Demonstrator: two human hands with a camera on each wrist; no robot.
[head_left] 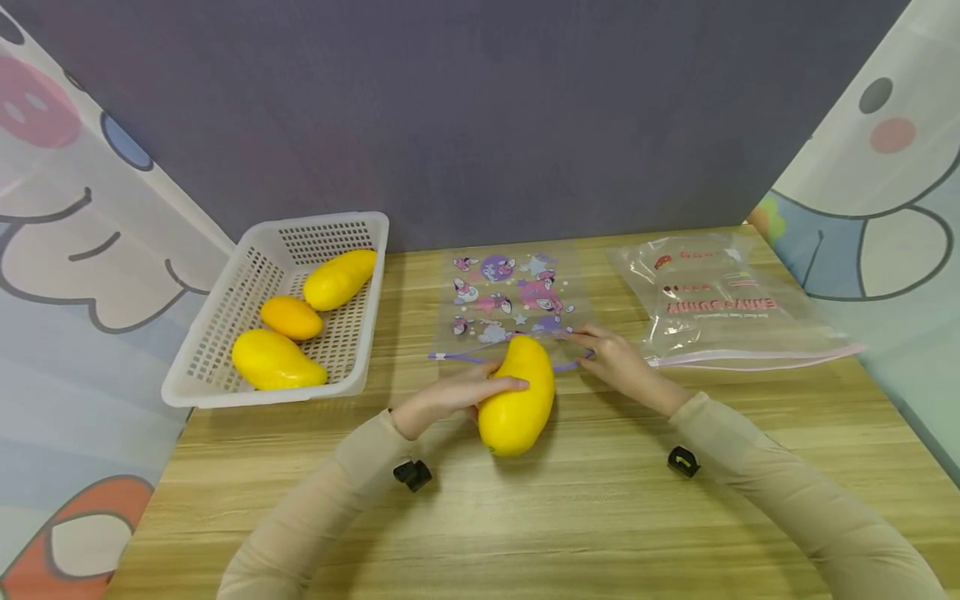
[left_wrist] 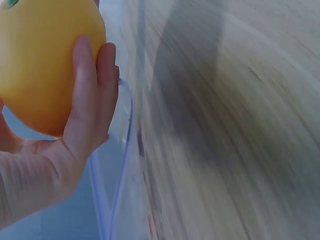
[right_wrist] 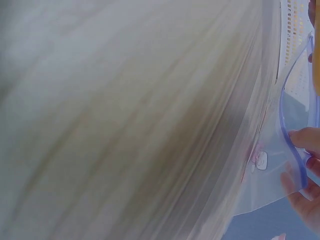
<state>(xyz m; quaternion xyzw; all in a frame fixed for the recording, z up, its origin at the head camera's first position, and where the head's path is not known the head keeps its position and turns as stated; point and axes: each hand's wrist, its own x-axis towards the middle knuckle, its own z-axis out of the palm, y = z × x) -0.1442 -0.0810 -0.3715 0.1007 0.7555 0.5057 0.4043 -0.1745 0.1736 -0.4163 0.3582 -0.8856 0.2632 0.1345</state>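
Note:
In the head view my left hand [head_left: 459, 395] grips a large yellow mango [head_left: 517, 404], held at the mouth of a clear zip bag [head_left: 495, 292] printed with pink and purple cartoon figures. The left wrist view shows the fingers of my left hand [left_wrist: 75, 132] spread along the mango's side [left_wrist: 45, 65]. Flat on the table, the bag points away from me, its purple zip edge nearest. My right hand [head_left: 618, 365] pinches that edge at its right end. Seen from the right wrist, the two purple strips [right_wrist: 284, 110] stand apart, with the right thumb [right_wrist: 305, 139] against one.
A white plastic basket [head_left: 174, 375] on the left holds three more mangoes [head_left: 277, 362]. To the right lies another clear zip bag [head_left: 720, 325] with a pink zip edge and red print. A grey panel [head_left: 480, 125] closes off the back of the wooden table [head_left: 525, 533].

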